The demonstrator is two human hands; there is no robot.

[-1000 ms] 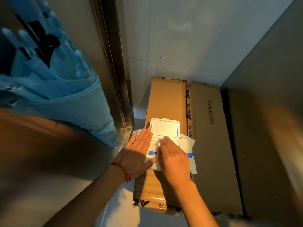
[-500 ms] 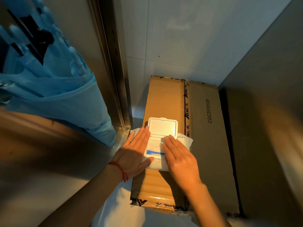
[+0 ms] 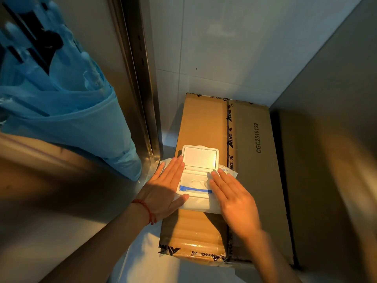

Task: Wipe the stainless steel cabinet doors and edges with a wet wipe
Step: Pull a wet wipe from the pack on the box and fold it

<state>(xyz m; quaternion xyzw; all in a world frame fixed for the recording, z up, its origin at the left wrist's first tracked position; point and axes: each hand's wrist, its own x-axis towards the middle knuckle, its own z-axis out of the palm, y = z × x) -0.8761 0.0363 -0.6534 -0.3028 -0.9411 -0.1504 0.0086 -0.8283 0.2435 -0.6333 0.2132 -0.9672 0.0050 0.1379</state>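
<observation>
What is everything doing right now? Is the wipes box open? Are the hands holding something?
Wet wipe pack: lying flat on the cardboard box.
Pack lid: flipped open.
Wipe: showing in the opening, not pulled out.
Left hand: flat, fingers straight, pressing the pack's left side.
Right hand: flat, fingers straight, resting on the pack's right side.
Cardboard box: taped shut.
Blue plastic bag: hanging at the left.

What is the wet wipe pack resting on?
The wet wipe pack lies on a taped cardboard box; left hand and right hand lie flat on its sides, covering its edges.
</observation>
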